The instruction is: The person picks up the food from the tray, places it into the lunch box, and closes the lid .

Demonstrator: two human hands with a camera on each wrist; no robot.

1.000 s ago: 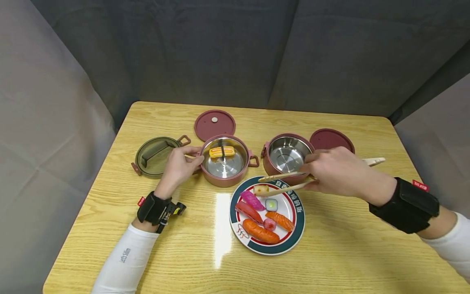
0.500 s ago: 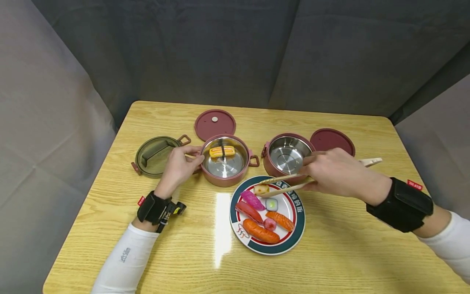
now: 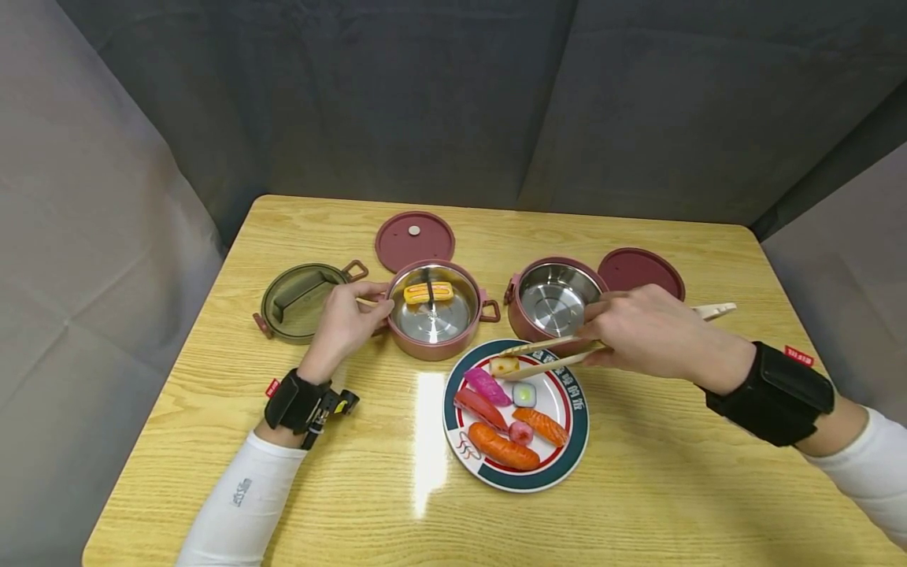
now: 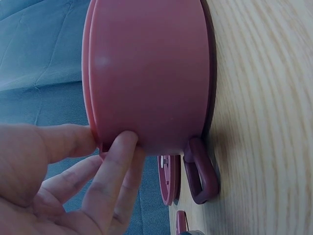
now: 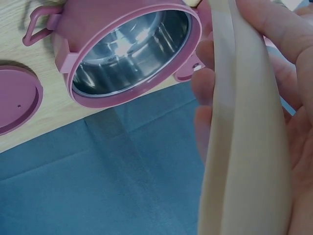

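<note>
My right hand (image 3: 648, 331) grips beige tongs (image 3: 549, 354), whose tips straddle a pale sushi piece (image 3: 504, 365) at the far edge of the plate (image 3: 575, 429). The tongs (image 5: 244, 122) fill the right wrist view beside the empty pink pot (image 5: 129, 49). My left hand (image 3: 345, 319) holds the left side of a pink steel-lined pot (image 3: 434, 311); its fingers (image 4: 115, 171) press the pot's wall (image 4: 146, 73). Inside that pot lies a yellow egg sushi (image 3: 428, 293). A second, empty pink pot (image 3: 553, 299) stands behind the tongs.
Several more sushi pieces lie on the plate, among them an orange one (image 3: 501, 446). Two pink lids (image 3: 414, 240) (image 3: 641, 272) lie behind the pots. An olive-green lid (image 3: 301, 302) sits at the left. Grey cloth surrounds the wooden table (image 3: 659, 488).
The right hand drew the tongs slightly right and lowered their tips about the pale sushi piece. The left hand has not moved.
</note>
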